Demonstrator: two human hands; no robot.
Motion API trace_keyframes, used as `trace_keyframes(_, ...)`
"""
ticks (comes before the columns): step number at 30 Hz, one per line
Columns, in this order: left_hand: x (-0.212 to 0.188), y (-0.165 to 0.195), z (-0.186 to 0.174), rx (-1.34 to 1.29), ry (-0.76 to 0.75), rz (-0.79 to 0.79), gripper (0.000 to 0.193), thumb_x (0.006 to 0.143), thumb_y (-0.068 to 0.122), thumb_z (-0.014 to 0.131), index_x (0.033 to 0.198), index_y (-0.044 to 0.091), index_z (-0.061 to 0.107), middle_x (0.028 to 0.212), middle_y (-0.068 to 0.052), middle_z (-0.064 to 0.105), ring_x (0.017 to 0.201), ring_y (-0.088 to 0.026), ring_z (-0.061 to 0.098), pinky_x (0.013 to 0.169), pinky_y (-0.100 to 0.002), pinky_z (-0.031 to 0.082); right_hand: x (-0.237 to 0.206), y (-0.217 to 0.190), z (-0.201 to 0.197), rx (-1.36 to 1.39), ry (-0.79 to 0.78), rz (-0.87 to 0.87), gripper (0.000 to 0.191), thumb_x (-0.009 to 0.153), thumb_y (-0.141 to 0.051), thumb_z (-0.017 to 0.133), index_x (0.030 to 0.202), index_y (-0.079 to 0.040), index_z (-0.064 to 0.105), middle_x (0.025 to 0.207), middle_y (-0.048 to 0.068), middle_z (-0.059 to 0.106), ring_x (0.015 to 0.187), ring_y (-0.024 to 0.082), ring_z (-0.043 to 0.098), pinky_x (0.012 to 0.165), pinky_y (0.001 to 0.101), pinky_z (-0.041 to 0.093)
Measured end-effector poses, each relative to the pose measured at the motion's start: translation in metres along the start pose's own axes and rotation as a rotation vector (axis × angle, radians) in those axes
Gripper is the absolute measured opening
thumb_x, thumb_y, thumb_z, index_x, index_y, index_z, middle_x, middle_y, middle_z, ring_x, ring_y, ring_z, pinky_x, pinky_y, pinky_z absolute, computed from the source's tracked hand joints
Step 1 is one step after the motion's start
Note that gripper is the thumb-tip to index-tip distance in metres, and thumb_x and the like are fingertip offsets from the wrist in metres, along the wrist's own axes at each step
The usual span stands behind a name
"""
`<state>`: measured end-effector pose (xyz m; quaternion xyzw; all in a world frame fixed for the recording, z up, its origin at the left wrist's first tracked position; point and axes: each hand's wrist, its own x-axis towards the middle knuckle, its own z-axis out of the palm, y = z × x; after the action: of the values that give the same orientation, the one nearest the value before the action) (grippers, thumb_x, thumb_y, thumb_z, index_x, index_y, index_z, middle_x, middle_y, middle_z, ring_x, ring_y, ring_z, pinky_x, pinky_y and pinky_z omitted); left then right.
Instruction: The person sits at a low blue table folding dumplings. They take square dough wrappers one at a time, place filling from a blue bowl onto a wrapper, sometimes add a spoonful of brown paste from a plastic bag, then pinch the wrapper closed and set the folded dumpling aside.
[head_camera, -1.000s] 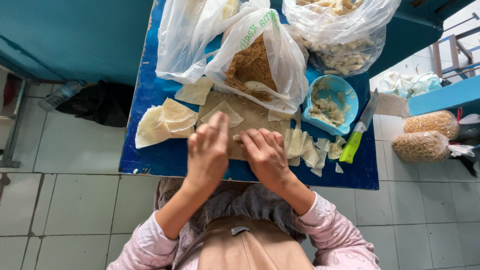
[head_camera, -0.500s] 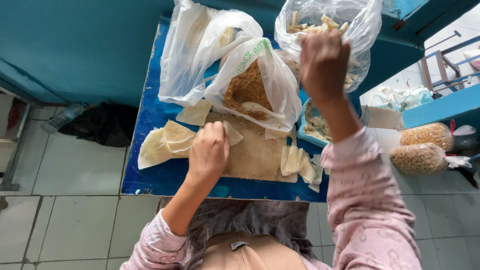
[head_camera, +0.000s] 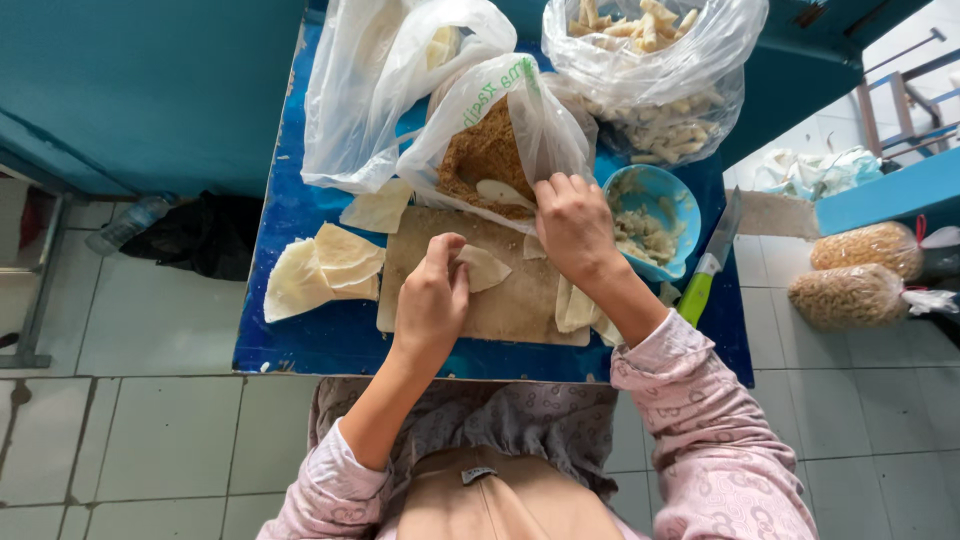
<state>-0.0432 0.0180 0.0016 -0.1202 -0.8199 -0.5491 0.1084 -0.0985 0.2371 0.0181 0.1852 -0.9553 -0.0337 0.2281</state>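
Observation:
My left hand (head_camera: 432, 300) pinches a pale, thin dough wrapper (head_camera: 483, 267) that lies on the wooden cutting board (head_camera: 500, 310). My right hand (head_camera: 573, 225) hovers at the board's far edge, fingers curled down beside the plastic bag of brown filling (head_camera: 487, 150); I cannot tell whether it grips anything. A stack of wrappers (head_camera: 320, 272) lies left of the board, and a few more wrappers (head_camera: 573, 308) lie by my right wrist.
A blue bowl (head_camera: 676, 196) with pale scraps sits right of the board. A green-handled knife (head_camera: 707, 267) lies near the blue table's (head_camera: 300, 345) right edge. A clear bag of rolled pieces (head_camera: 650, 75) stands at the back. Two filled bags (head_camera: 860, 270) lie on the floor.
My right hand came down from the bag of rolled pieces at the back to the board's far edge. My left hand now pinches a wrapper on the board.

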Motion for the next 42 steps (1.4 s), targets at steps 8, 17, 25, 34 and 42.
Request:
trace_keyframes(8, -0.013, -0.003, -0.01, 0.197, 0.053, 0.105, 0.048, 0.092, -0.002, 0.062, 0.139, 0.004, 0.055, 0.113, -0.019, 0.069, 0.101, -0.036, 0.07, 0.084, -0.042, 0.056, 0.001, -0.006, -0.003, -0.131, 0.025, -0.12, 0.013, 0.077, -0.012, 0.07, 0.088, -0.013, 0.064, 0.09, 0.005, 0.06, 0.094, 0.025, 0.058, 0.084, 0.0403, 0.04)
trace_keyframes(17, -0.018, 0.003, -0.021, 0.198, 0.046, 0.091, 0.052, 0.09, -0.001, 0.067, 0.139, -0.002, 0.05, 0.12, -0.024, 0.062, 0.1, -0.041, 0.066, 0.083, -0.043, 0.054, 0.014, -0.004, -0.01, 0.108, 0.072, 0.045, 0.005, 0.091, -0.011, 0.069, 0.094, -0.008, 0.069, 0.089, 0.008, 0.066, 0.09, 0.028, 0.06, 0.081, 0.043, 0.042)
trace_keyframes(25, -0.029, 0.003, -0.025, 0.236, 0.035, 0.057, 0.055, 0.092, -0.003, 0.065, 0.145, -0.002, 0.047, 0.107, -0.021, 0.064, 0.093, -0.039, 0.066, 0.079, -0.044, 0.055, 0.042, -0.005, 0.013, 0.757, -0.013, 0.498, 0.015, 0.095, -0.009, 0.063, 0.099, 0.0, 0.075, 0.075, 0.011, 0.071, 0.066, 0.018, 0.068, 0.064, 0.0335, 0.051)
trace_keyframes(34, -0.03, 0.0, -0.027, 0.262, 0.037, -0.002, 0.056, 0.092, 0.0, 0.068, 0.144, 0.0, 0.047, 0.1, -0.02, 0.063, 0.084, -0.037, 0.067, 0.073, -0.042, 0.056, 0.042, 0.02, 0.032, 1.104, -0.059, 0.712, 0.014, 0.094, -0.005, 0.064, 0.096, 0.0, 0.076, 0.071, 0.003, 0.07, 0.06, 0.005, 0.058, 0.054, 0.0216, 0.042)
trace_keyframes(42, -0.033, -0.006, -0.03, 0.148, 0.035, -0.048, 0.055, 0.092, 0.001, 0.068, 0.143, 0.002, 0.049, 0.097, -0.018, 0.065, 0.081, -0.033, 0.068, 0.071, -0.041, 0.055, -0.014, 0.007, -0.002, 1.423, -0.156, 0.678, 0.013, 0.096, -0.002, 0.062, 0.102, 0.001, 0.073, 0.078, 0.002, 0.069, 0.066, 0.005, 0.061, 0.059, 0.0196, 0.047)
